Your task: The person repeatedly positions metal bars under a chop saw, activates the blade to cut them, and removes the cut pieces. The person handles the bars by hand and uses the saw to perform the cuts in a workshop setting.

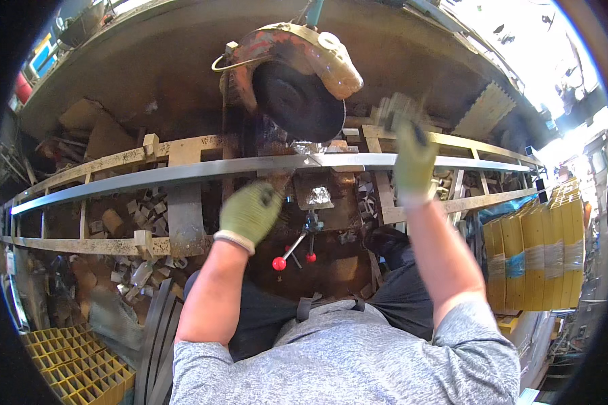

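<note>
A long silvery metal bar (230, 167) lies across the frame from left to right, under an abrasive cut-off saw (290, 64) with a dark round disc (297, 101). My left hand (251, 214), in a yellow-green glove, is just on the near side of the bar, left of the saw's clamp; its fingers are mostly turned away and hidden. My right hand (412, 158), gloved alike, reaches up over the bar to the right of the disc. Motion smears its fingers, so whether anything is in them does not show. Below the bar, a clamp lever with a red ball knob (280, 263) points toward me.
Pale slatted frames (118, 164) run along both sides of the saw. Small metal offcuts (145, 212) lie heaped below at the left. Yellow bundled profiles (537, 246) stand at right, and a yellow gridded stack (81, 361) at lower left. A curved brown wall (419, 50) rises behind the saw.
</note>
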Demonstrator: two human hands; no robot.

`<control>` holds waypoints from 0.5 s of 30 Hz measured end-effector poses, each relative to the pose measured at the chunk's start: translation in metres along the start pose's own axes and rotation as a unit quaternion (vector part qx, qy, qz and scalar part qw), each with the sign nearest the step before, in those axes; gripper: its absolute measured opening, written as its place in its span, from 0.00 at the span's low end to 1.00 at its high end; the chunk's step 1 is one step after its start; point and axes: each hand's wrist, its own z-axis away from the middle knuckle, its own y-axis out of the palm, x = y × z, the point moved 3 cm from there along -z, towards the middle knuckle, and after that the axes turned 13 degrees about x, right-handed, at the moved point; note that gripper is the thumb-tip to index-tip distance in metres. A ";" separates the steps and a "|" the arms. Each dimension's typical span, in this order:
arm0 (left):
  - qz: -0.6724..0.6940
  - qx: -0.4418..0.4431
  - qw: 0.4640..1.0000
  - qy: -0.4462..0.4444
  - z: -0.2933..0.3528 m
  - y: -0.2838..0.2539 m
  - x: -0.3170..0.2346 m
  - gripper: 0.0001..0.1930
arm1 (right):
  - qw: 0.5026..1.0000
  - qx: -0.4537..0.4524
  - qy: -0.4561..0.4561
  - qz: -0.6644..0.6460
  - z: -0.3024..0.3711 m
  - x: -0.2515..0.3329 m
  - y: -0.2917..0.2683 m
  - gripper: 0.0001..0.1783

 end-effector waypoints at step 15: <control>-0.194 0.179 0.952 -0.155 0.046 0.179 0.072 0.22 | 0.835 0.401 0.370 0.080 0.278 -0.314 0.103 0.27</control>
